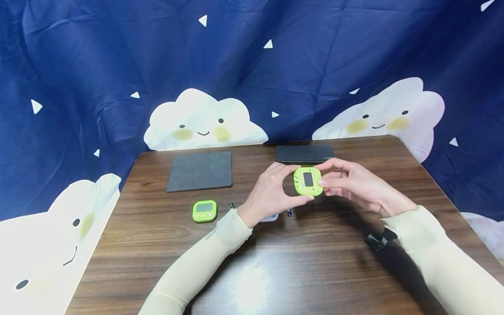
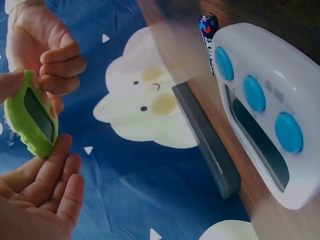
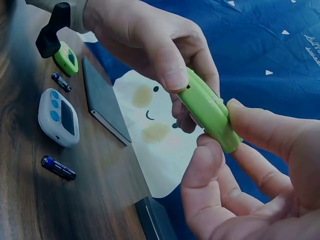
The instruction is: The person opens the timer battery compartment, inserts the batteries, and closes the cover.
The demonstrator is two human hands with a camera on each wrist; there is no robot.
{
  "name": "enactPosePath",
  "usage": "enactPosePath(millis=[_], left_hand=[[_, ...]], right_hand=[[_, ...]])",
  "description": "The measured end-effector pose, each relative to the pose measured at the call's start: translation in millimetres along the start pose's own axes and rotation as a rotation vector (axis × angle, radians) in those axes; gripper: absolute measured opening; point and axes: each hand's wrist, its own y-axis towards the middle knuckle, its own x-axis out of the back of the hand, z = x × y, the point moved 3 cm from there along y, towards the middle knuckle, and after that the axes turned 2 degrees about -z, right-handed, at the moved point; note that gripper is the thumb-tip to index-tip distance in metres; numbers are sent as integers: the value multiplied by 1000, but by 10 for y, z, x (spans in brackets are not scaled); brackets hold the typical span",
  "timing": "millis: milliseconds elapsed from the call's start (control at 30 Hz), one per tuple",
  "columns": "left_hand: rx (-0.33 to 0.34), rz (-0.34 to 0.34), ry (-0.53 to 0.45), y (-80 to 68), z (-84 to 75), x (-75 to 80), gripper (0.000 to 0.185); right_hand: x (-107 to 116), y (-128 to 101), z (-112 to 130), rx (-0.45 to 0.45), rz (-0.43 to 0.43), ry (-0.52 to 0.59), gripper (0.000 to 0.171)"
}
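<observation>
Both hands hold a green timer (image 1: pixel 308 180) above the middle of the wooden table (image 1: pixel 315 262). The left hand (image 1: pixel 271 192) pinches its near side between thumb and fingers, and the right hand (image 1: pixel 354 183) grips its other edge. A second green timer (image 1: pixel 204 211) lies on the table to the left.

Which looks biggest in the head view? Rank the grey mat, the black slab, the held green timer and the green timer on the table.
1. Grey mat.
2. Black slab.
3. Held green timer and green timer on the table: these look alike, and the held one is raised nearer the camera, so no ranking between them.
</observation>
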Motion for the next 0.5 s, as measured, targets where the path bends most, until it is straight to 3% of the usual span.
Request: enactPosePath(millis=[500], left_hand=[[-21, -14, 0, -5, -6, -3, 76]], right_hand=[[-39, 3, -35, 14, 2, 54, 34]])
